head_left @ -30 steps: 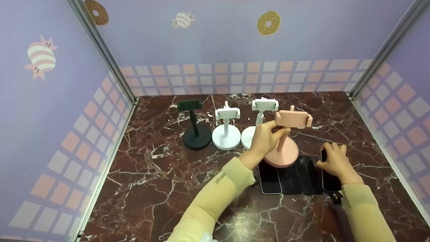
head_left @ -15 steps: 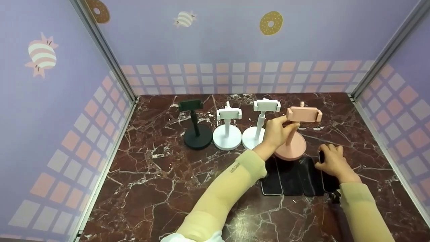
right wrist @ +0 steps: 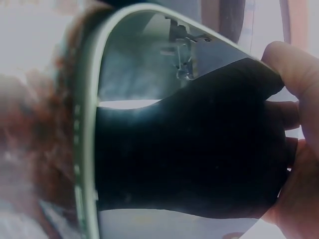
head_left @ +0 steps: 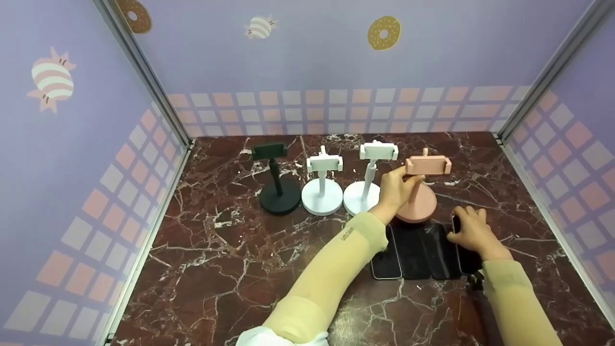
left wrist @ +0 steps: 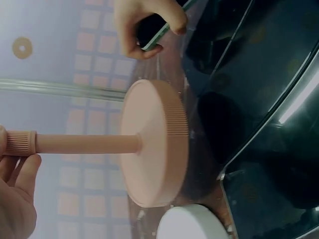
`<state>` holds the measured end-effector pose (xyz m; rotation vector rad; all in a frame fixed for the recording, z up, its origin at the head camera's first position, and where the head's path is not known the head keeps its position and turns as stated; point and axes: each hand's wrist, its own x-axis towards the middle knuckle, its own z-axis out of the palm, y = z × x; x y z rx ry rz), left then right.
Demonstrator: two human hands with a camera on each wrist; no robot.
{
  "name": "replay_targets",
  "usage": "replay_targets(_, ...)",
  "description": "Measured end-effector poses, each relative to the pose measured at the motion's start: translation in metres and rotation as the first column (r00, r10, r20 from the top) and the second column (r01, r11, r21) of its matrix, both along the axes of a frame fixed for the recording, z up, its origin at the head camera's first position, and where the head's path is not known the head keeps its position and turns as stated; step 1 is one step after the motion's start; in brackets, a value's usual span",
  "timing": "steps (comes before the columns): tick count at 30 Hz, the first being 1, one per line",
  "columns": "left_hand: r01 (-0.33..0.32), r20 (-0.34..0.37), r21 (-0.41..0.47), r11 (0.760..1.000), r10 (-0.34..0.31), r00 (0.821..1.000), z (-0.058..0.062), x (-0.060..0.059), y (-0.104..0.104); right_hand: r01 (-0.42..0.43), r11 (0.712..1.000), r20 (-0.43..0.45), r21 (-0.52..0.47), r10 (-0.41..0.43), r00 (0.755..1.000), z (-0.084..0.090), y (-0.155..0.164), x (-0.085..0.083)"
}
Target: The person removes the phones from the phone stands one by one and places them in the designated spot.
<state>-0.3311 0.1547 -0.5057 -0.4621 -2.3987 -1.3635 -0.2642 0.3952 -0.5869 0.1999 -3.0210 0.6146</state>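
Observation:
My left hand point(head_left: 395, 193) pinches the neck of a pink phone stand point(head_left: 419, 207), just below its clamp. In the left wrist view the stand's round base point(left wrist: 147, 149) appears upright beside a white base; whether it touches the table I cannot tell. My right hand point(head_left: 473, 233) grips a dark smartphone point(head_left: 467, 259) by its upper end. The right wrist view has this phone's glossy screen point(right wrist: 184, 159) up close, fingers and thumb at its edges. Several other black phones point(head_left: 415, 257) lie side by side between the hands, in front of the pink base.
Left of the pink stand, a white stand point(head_left: 358, 198), another white stand point(head_left: 322, 198) and a black stand point(head_left: 280, 197) form a row. All sit on a dark red marbled table point(head_left: 230, 269). Patterned lilac walls point(head_left: 307, 57) close off the back and both sides.
The left hand has carried the pink stand right and backward, away from over the phones, into line with the other stands. The right hand keeps its grip on the phone, nearly in place.

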Motion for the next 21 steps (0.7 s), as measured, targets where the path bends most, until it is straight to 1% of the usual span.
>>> replay_targets(3,-0.014,0.003,0.018,1.000,0.013,1.000,-0.004,-0.003,0.004,0.001,1.000,0.002,0.002,-0.001,1.000,0.000,0.001,0.001)
replay_targets(10,-0.018,0.006,0.058,0.998,0.018,1.000,-0.014,-0.008,0.007,-0.002,1.000,0.017,0.005,0.002,1.000,-0.002,0.002,-0.001)
replay_targets(16,-0.020,0.038,0.035,0.999,0.018,0.999,-0.021,-0.010,0.009,-0.012,1.000,0.026,0.007,0.012,1.000,-0.003,0.002,-0.001)
replay_targets(21,-0.028,0.057,0.008,1.000,0.028,0.998,-0.020,-0.012,0.012,-0.014,1.000,0.031,-0.009,0.014,0.999,-0.003,0.001,-0.001)
